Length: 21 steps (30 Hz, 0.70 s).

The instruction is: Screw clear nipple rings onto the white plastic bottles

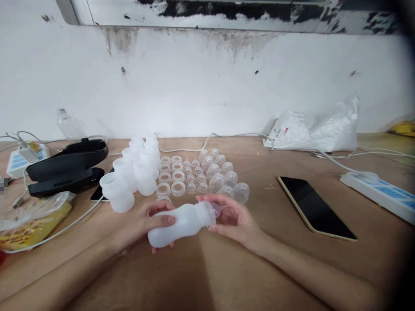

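Observation:
A frosted white baby bottle (180,224) lies tilted on its side in the air over the table's front. Its body is gripped by my left hand (158,220), with the thumb on top and fingertips showing below. At the neck, my right hand (231,220) curls its thumb and fingers around the ring collar (206,214). A clear nipple (219,209) points out of the collar toward my right palm, partly hidden by the fingers. Behind my hands stand rows of open bottles (118,198), collar rings (178,188), loose nipples (191,187) and clear dome caps (241,192).
A phone (316,207) and a power strip (382,190) lie at right, below a plastic bag (317,129) by the wall. Black headgear (68,166), another power strip (26,160), a clear bottle (68,123) and a yellow packet (35,222) sit at left. White cables cross the table.

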{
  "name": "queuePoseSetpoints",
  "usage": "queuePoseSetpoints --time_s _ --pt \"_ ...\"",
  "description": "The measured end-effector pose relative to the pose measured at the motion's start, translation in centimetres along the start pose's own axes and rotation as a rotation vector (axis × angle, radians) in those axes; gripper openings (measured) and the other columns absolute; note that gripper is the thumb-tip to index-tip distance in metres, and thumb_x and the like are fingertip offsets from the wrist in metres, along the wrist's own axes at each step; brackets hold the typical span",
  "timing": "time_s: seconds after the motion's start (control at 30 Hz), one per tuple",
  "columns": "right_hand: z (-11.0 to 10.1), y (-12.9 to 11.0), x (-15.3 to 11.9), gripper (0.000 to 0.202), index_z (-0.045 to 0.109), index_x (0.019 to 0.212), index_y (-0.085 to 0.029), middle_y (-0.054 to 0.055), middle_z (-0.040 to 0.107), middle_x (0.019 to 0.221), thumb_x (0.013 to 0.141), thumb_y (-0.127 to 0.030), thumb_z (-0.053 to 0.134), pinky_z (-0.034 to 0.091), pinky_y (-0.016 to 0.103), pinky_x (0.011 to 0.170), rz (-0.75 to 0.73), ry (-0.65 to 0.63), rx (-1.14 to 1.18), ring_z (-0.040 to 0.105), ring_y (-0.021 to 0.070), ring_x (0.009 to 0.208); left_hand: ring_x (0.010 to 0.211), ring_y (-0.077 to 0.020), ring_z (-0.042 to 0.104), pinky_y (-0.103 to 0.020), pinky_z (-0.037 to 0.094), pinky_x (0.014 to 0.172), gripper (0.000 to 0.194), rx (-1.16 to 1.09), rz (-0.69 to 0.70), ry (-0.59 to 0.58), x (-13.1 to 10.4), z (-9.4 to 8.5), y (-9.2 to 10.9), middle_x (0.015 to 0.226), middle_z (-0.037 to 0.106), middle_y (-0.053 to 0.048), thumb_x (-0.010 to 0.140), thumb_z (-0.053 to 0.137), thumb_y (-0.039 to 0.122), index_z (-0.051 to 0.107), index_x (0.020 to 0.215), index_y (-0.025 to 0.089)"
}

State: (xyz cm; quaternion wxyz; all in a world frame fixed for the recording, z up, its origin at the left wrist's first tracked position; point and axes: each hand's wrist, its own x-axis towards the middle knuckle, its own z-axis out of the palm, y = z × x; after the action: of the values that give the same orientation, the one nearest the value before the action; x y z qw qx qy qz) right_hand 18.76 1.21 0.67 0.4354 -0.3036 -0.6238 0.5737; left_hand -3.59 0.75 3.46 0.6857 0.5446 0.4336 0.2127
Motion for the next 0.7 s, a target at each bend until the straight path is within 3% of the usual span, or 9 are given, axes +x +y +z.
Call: queuePoseSetpoints --time_s 0.07,0.13,0.2,0.27,0.33,0.4,0.47,0.57,0.7 --pt "0.0 -0.1 -0.1 0.042 0.056 0.102 -0.029 0.001 0.056 0.115 0.063 -0.017 0.067 0.042 0.033 0.092 -0.007 -0.045 -0.036 0.052 0.0156 0.107 0.059 -0.0146 0.059 -0.015 0.035 0.035 0.033 -0.028 -0.072 -0.051 -0.2 -0.1 0.4 0.077 0.061 -0.005 0.073 0.052 0.045 0.047 0.09 0.017" --pt "0.0 -0.1 -0.1 0.043 0.056 0.103 -0.028 0.002 0.057 0.113 0.064 -0.018 0.067 0.042 0.034 0.091 -0.007 -0.045 -0.089 0.052 0.0159 0.106 0.06 -0.0146 0.059 -0.017 0.038 0.038 0.03 0.067 -0.022 -0.006 -0.4 0.0 0.4 0.076 0.061 -0.003 0.074 0.051 0.044 0.048 0.088 0.018" --pt "0.0 0.0 -0.1 0.041 0.056 0.102 -0.027 0.002 0.058 0.108 0.063 -0.019 0.068 0.045 0.033 0.087 0.014 0.001 -0.142 0.055 0.0157 0.099 0.068 -0.0156 0.058 -0.022 0.045 0.049 0.027 0.314 0.177 0.146 -0.5 0.2 0.0 0.08 0.061 -0.003 0.073 0.054 0.041 0.05 0.089 0.019" --pt "0.1 0.2 -0.1 0.038 0.057 0.099 -0.026 0.002 0.06 0.101 0.063 -0.022 0.068 0.047 0.03 0.08 0.048 0.044 -0.171 0.058 0.0143 0.09 0.08 -0.0175 0.058 -0.028 0.048 0.065 0.027 0.641 0.471 0.29 -0.6 0.3 -0.7 0.092 0.059 -0.004 0.072 0.058 0.033 0.051 0.095 0.02" --pt "0.2 0.3 0.0 0.034 0.057 0.096 -0.025 0.001 0.061 0.093 0.063 -0.024 0.068 0.049 0.028 0.075 0.08 0.068 -0.167 0.058 0.013 0.083 0.09 -0.0184 0.056 -0.03 0.047 0.073 0.031 0.933 0.734 0.358 -0.6 0.2 -1.6 0.104 0.055 -0.007 0.074 0.057 0.025 0.048 0.104 0.021" --pt "0.4 0.3 0.1 0.032 0.058 0.093 -0.024 0.001 0.061 0.09 0.063 -0.026 0.068 0.049 0.025 0.071 0.105 0.089 -0.146 0.058 0.0122 0.08 0.095 -0.0187 0.054 -0.03 0.047 0.076 0.036 1.114 0.892 0.387 -0.5 0.0 -2.3 0.11 0.051 -0.008 0.076 0.055 0.021 0.045 0.11 0.022" --pt "0.5 0.2 0.1 0.033 0.058 0.093 -0.024 0.001 0.061 0.089 0.062 -0.027 0.068 0.049 0.023 0.068 0.117 0.112 -0.131 0.058 0.0116 0.079 0.101 -0.0209 0.051 -0.034 0.045 0.081 0.042 1.131 0.931 0.417 -0.3 -0.2 -2.6 0.113 0.048 -0.009 0.075 0.058 0.024 0.041 0.113 0.023" --pt "0.5 0.0 0.2 0.034 0.058 0.092 -0.023 0.001 0.06 0.088 0.061 -0.029 0.069 0.049 0.021 0.066 0.112 0.149 -0.13 0.057 0.0108 0.077 0.114 -0.0265 0.039 -0.041 0.039 0.091 0.057 0.913 0.891 0.443 -0.2 -0.4 -2.3 0.117 0.043 -0.012 0.07 0.063 0.035 0.034 0.117 0.021" --pt "0.1 -0.1 0.2 0.036 0.057 0.095 -0.021 0.003 0.06 0.09 0.062 -0.031 0.068 0.049 0.021 0.064 0.082 0.186 -0.139 0.057 0.0109 0.075 0.109 -0.0252 0.044 -0.037 0.042 0.086 0.045 0.677 0.718 0.439 -0.6 -0.2 -1.7 0.119 0.045 -0.011 0.083 0.042 0.039 0.03 0.121 0.02"
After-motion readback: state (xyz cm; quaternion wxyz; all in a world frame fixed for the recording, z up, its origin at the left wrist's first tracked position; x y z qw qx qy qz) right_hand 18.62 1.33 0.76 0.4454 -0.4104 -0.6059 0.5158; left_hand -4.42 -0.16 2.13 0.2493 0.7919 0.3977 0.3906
